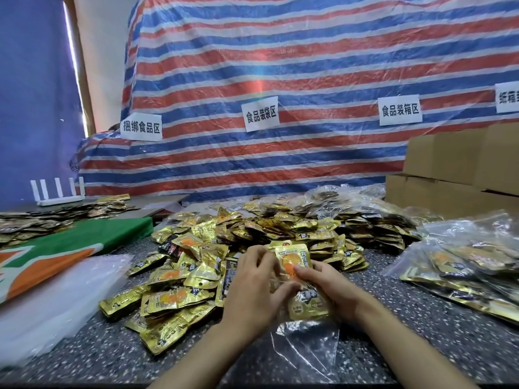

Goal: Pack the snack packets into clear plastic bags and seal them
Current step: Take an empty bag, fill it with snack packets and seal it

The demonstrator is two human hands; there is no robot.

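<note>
Striped red, white and blue tarpaulin [280,66] forms the backdrop, with white paper labels [261,114] fixed to it and cardboard boxes [449,164] stacked at the right. Below it, a dark speckled worktop [112,346] carries a broad pile of gold snack packets [252,228] at centre. From my remote view, both hands meet just in front of that pile. The left hand [252,282] has its fingers curled on the mouth of a clear plastic bag [306,343], which lies on the worktop towards me. The right hand [331,287] pinches an upright packet [293,261] that stands half out of the bag's mouth. At least one more gold packet lies inside the bag, beneath the hands. Filled clear bags [471,256] rest at the right edge. A stack of empty bags [56,299] lies at the left, beside a green and orange cloth [70,245]. A white router [57,192] stands far left.
</note>
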